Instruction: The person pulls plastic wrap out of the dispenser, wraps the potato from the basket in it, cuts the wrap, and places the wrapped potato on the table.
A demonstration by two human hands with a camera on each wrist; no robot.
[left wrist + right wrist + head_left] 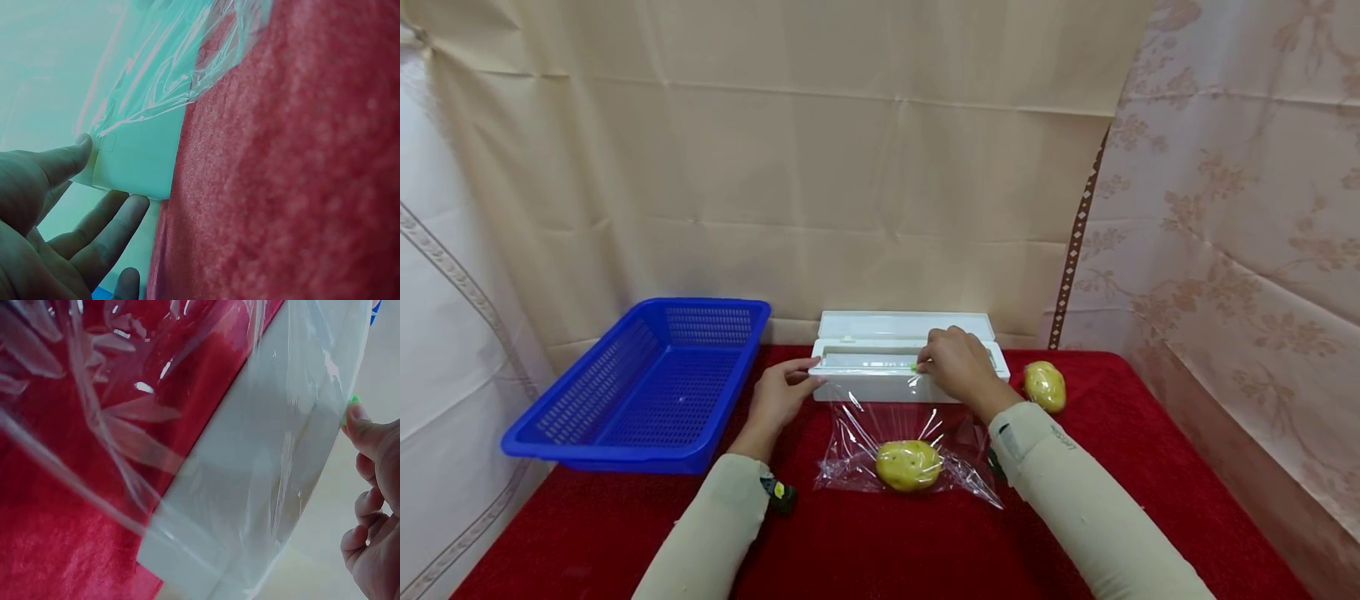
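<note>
A white cling film dispenser [887,387] stands at the back of the table with its lid [906,323] raised. Clear cling film [850,454] runs from its front edge down over a potato [909,465] on the red cloth. My left hand [778,396] steadies the dispenser's left end, thumb at the front edge and fingers against the end, as the left wrist view shows. With thumb and curled fingers, my right hand [957,362] pinches a small green slide cutter [355,400] on the dispenser's edge. The cutter is mostly hidden by the fingers.
On the left stands a blue plastic basket [700,450] with slotted walls. A second potato [1045,386], shiny as if wrapped, lies right of the dispenser. Beige curtain [880,183] hangs close behind the red-covered table [865,550].
</note>
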